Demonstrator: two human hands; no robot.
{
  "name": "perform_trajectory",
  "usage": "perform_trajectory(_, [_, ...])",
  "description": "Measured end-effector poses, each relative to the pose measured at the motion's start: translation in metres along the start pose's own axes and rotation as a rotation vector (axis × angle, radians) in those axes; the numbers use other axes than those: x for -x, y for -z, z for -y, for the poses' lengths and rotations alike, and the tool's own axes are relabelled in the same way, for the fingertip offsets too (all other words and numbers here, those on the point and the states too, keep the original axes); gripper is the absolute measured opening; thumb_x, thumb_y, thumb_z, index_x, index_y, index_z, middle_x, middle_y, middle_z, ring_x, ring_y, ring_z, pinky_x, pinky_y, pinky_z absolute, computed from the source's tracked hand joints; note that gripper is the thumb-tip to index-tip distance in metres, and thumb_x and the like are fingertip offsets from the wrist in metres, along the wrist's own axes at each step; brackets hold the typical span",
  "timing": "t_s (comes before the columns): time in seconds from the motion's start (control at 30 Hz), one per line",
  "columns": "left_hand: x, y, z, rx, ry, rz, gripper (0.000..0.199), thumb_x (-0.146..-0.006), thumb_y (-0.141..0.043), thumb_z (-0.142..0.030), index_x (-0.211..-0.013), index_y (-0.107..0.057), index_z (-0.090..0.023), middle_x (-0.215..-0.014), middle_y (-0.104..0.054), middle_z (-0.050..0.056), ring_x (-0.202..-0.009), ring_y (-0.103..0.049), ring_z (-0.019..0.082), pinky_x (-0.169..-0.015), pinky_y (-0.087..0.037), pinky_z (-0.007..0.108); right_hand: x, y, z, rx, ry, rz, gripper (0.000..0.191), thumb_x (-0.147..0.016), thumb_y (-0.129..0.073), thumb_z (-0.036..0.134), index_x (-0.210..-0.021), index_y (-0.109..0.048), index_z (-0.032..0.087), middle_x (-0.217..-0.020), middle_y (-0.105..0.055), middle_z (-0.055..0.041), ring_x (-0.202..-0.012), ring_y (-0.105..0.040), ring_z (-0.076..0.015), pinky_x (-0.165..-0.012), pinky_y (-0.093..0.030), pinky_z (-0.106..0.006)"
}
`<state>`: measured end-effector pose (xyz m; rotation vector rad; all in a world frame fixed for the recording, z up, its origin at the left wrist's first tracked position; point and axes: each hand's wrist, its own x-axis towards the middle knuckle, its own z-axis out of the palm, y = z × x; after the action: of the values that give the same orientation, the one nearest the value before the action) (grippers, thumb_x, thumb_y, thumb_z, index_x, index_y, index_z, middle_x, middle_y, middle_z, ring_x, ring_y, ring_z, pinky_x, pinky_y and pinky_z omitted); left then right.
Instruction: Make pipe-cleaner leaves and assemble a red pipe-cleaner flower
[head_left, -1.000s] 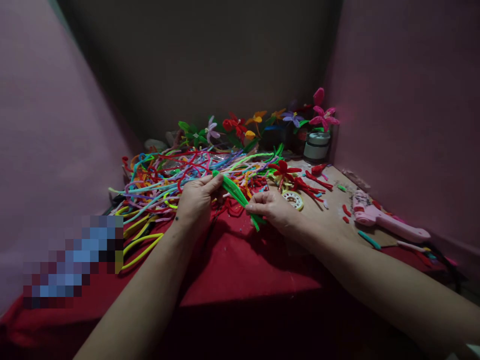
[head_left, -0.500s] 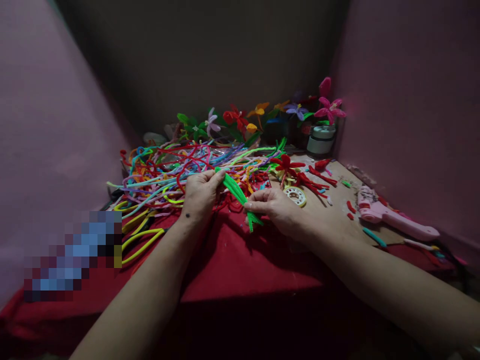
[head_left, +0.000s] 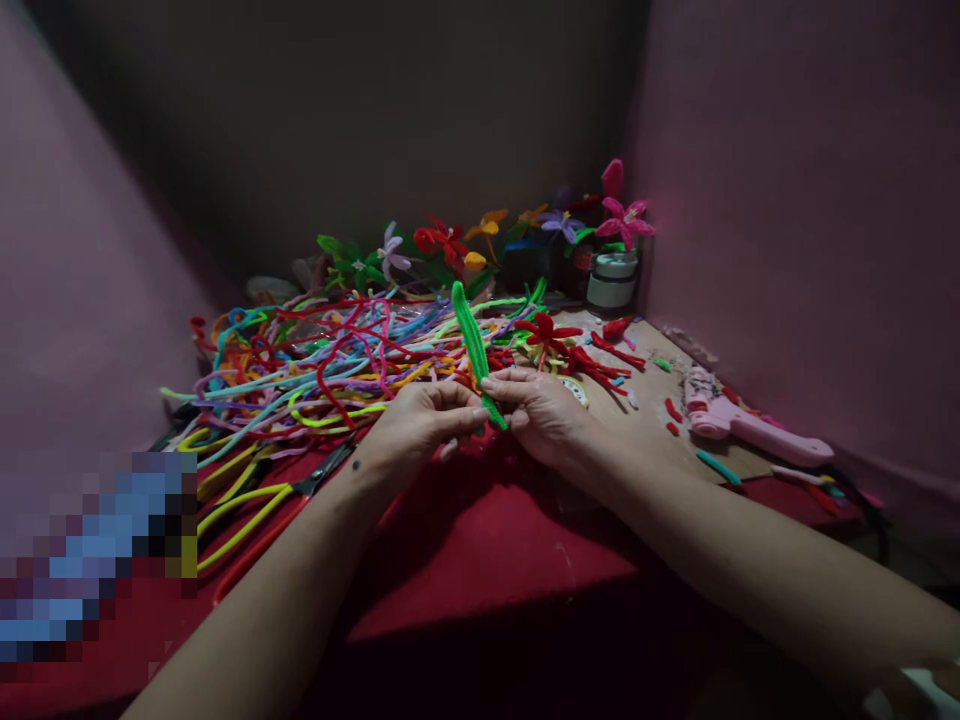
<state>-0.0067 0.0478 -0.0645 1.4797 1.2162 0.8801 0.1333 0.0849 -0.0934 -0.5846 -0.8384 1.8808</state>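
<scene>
A leaf of bent green pipe cleaners [head_left: 470,335] points up and slightly left between my hands, its strands side by side. My right hand [head_left: 551,415] pinches it near the lower end with thumb and fingers. At that same lower end my left hand [head_left: 435,420] is closed, thumb against the fingers, with a bit of green showing by its fingertips. Just what part it grips is partly hidden. Behind my hands spreads a heap of loose coloured pipe cleaners [head_left: 352,340]. A red pipe-cleaner flower [head_left: 549,335] lies to the right.
Yellow-handled scissors [head_left: 247,515] lie left on the red cloth [head_left: 510,560]. A pink hot glue gun [head_left: 757,425] rests on the board [head_left: 637,420] with scattered trimmings. Finished flowers [head_left: 442,240] and a jar [head_left: 611,283] stand at the back, with walls on both sides.
My left hand has moved from the leaf's upper end down to its lower end. The leaf now stands more upright, held by the lower part. The view has shifted a little right.
</scene>
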Motion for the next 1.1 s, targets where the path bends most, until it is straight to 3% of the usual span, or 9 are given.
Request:
perform_trajectory(0.23, [0.002,0.004,-0.001,-0.007,0.002,-0.026,0.014,-0.068,-0.061,-0.027,-0.066,-0.058,-0.014,-0.058,-0.054,0.0,-0.045,-0.042,0.007,-0.043,-0.031,0.02,0.0,0.003,0.005,-0.041,-0.096,0.104,0.001,-0.063,-0.058,0.014,-0.063,-0.058,0.013,-0.056,-0.055,-0.0007,-0.051,-0.047,-0.0094,-0.051,-0.036,-0.024])
perform_trajectory(0.4, [0.002,0.001,-0.002,-0.073,-0.011,-0.061,0.015,-0.068,-0.06,-0.029,-0.067,-0.057,-0.014,-0.057,-0.053,-0.001,-0.046,-0.042,0.007,-0.045,-0.033,0.02,0.002,0.0,0.005,-0.008,-0.05,0.099,0.005,-0.061,-0.061,0.013,-0.066,-0.059,0.011,-0.056,-0.056,-0.0008,-0.051,-0.049,-0.0095,-0.049,-0.038,-0.023])
perform_trajectory(0.47, [0.002,-0.002,0.0,-0.162,-0.112,-0.114,0.013,-0.069,-0.059,-0.027,-0.071,-0.057,-0.014,-0.059,-0.053,-0.001,-0.05,-0.045,0.008,-0.049,-0.036,0.021,0.001,0.0,0.004,0.007,-0.007,0.088,0.008,-0.058,-0.064,0.012,-0.064,-0.058,0.011,-0.056,-0.056,0.0003,-0.049,-0.048,-0.0084,-0.046,-0.037,-0.022])
perform_trajectory(0.6, [0.002,-0.006,0.007,-0.538,-0.537,-0.311,0.014,-0.074,-0.055,-0.02,-0.087,-0.057,-0.017,-0.073,-0.055,0.001,-0.066,-0.052,0.012,-0.06,-0.042,0.023,0.0,0.002,0.003,0.0,0.062,0.029,0.015,-0.056,-0.068,0.013,-0.066,-0.057,0.013,-0.053,-0.053,0.0024,-0.049,-0.049,-0.0083,-0.047,-0.039,-0.022])
perform_trajectory(0.67, [0.001,-0.008,0.012,-0.774,-0.717,-0.335,0.012,-0.077,-0.052,-0.019,-0.087,-0.059,-0.018,-0.081,-0.055,0.003,-0.074,-0.052,0.013,-0.066,-0.043,0.024,0.0,0.002,0.003,0.003,0.064,0.009,0.016,-0.055,-0.069,0.014,-0.066,-0.056,0.013,-0.053,-0.053,0.0022,-0.049,-0.049,-0.0082,-0.047,-0.039,-0.021])
perform_trajectory(0.8, [0.0,-0.009,0.02,-1.026,-0.865,-0.339,0.012,-0.08,-0.05,-0.019,-0.082,-0.062,-0.02,-0.084,-0.054,0.004,-0.076,-0.052,0.013,-0.066,-0.043,0.024,0.0,0.002,0.002,0.06,0.047,-0.014,0.017,-0.056,-0.069,0.02,-0.061,-0.054,0.012,-0.049,-0.051,0.0028,-0.043,-0.045,-0.0063,-0.041,-0.034,-0.02])
perform_trajectory(0.97, [0.002,-0.01,0.016,-0.858,-0.858,-0.156,0.017,-0.082,-0.046,-0.013,-0.089,-0.06,-0.019,-0.095,-0.057,0.005,-0.086,-0.054,0.013,-0.075,-0.044,0.024,0.001,0.003,-0.003,0.163,0.095,-0.016,0.021,-0.058,-0.068,0.025,-0.055,-0.051,0.013,-0.044,-0.046,0.0052,-0.038,-0.039,-0.004,-0.038,-0.032,-0.019])
perform_trajectory(1.1, [0.006,-0.012,0.008,-0.615,-0.723,-0.119,0.011,-0.081,-0.048,-0.015,-0.079,-0.059,-0.017,-0.088,-0.058,0.005,-0.081,-0.054,0.013,-0.074,-0.044,0.024,0.006,0.001,-0.001,0.265,0.113,-0.05,0.022,-0.06,-0.066,0.025,-0.052,-0.049,0.013,-0.043,-0.047,0.0048,-0.036,-0.041,-0.0041,-0.036,-0.034,-0.017])
